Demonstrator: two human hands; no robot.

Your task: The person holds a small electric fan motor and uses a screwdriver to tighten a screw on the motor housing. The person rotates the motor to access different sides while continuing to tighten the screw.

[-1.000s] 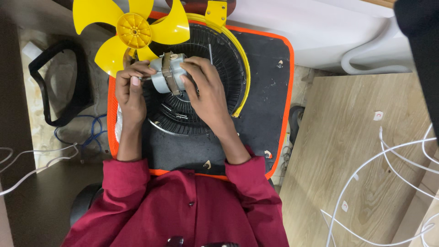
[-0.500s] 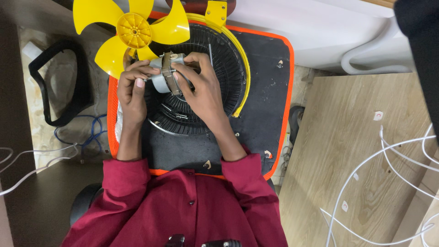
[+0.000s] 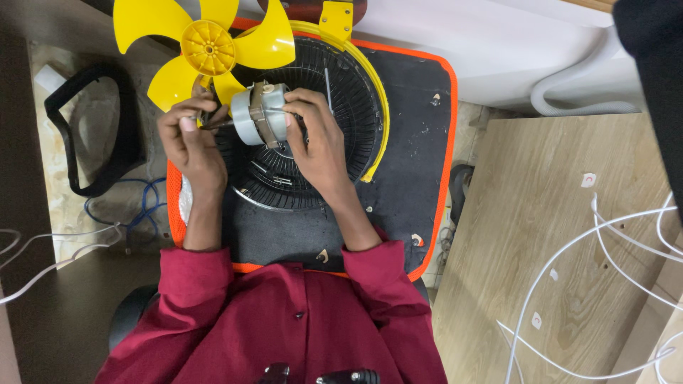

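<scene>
A small grey fan motor (image 3: pixel 257 114) is held steady above the black fan grille (image 3: pixel 341 107) by the right hand (image 3: pixel 316 142), fingers closed around its casing, so that its shaft is gripped by the pinched left hand (image 3: pixel 188 135), beside the yellow blade (image 3: pixel 206 46).

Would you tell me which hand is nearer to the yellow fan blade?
Left. The left hand sits just below the yellow fan blade; the right hand grips the grey motor farther away.

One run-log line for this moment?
left hand: pinches shaft | right hand: grips grey metal fan motor | above round black wire grille
</scene>
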